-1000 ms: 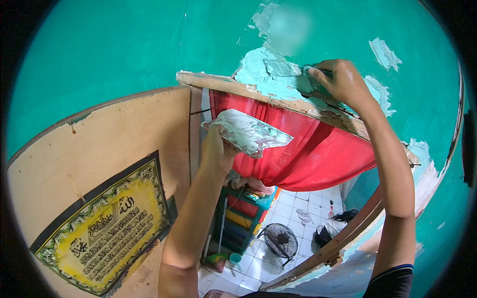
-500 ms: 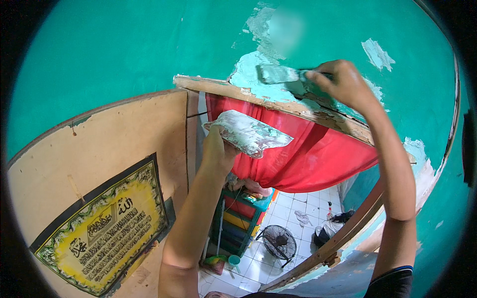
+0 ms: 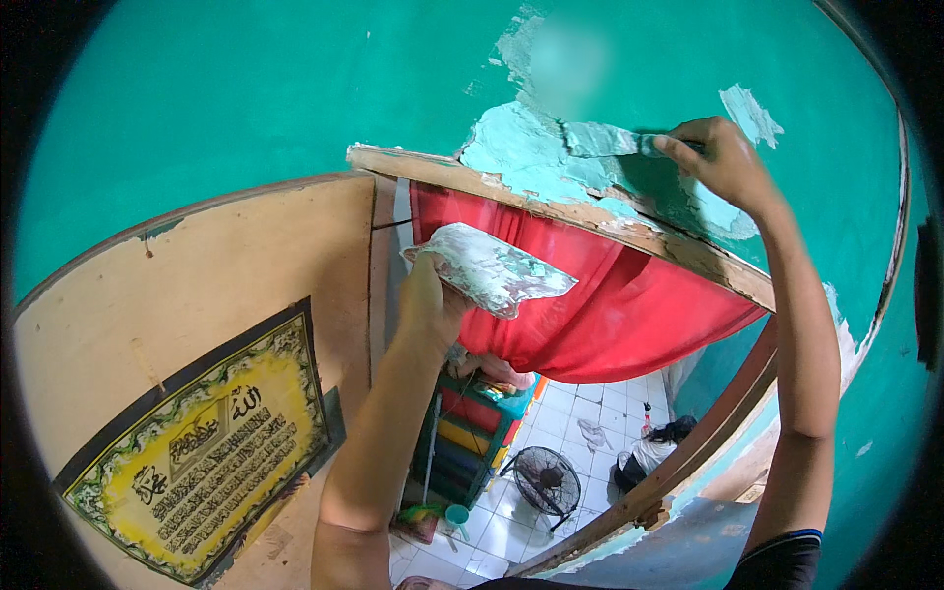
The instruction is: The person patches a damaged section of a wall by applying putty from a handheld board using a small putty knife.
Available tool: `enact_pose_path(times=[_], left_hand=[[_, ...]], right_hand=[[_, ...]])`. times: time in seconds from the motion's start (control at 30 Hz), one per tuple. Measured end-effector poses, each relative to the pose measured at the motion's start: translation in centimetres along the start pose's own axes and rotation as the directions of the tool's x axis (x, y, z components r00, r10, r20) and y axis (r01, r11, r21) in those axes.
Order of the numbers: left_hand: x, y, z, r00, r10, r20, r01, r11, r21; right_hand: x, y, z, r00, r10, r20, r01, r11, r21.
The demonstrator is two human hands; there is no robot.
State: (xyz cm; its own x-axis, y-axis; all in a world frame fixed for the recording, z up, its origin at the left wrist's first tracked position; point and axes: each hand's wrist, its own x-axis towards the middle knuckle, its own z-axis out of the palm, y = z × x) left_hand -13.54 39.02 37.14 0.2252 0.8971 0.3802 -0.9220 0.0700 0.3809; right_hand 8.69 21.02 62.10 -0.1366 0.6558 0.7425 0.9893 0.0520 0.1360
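Right hand (image 3: 726, 162) tight round the scraper (image 3: 605, 141), up against the pale filler (image 3: 513, 147), left hand (image 3: 436, 300) firm round the board (image 3: 492, 267)!

Toward 1 o'clock, a pale wall patch (image 3: 570, 64) is blurred. At 2 o'clock, the right hand (image 3: 723, 162) hides much of the handle of the putty knife (image 3: 602, 140). Near the dial's centre, the smeared board (image 3: 497, 264) covers fingers of the left hand (image 3: 441, 300). The lower edge crops the black sleeve (image 3: 785, 562) between 4 and 5 o'clock.
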Motion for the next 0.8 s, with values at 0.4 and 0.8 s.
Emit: enact_pose_path(times=[0.4, 0.8], left_hand=[[-0.1, 0.2, -0.8, 0.999, -0.030, -0.028, 0.031, 0.999, 0.035], [-0.3, -0.2, -2.1, 0.998, -0.034, -0.045, 0.036, 0.998, 0.048]], right_hand=[[4.1, -0.1, 3.9, 0.993, -0.116, 0.001, 0.115, 0.990, 0.076], [2.5, -3.1, 3.8, 0.979, -0.132, -0.158, 0.147, 0.985, 0.087]])
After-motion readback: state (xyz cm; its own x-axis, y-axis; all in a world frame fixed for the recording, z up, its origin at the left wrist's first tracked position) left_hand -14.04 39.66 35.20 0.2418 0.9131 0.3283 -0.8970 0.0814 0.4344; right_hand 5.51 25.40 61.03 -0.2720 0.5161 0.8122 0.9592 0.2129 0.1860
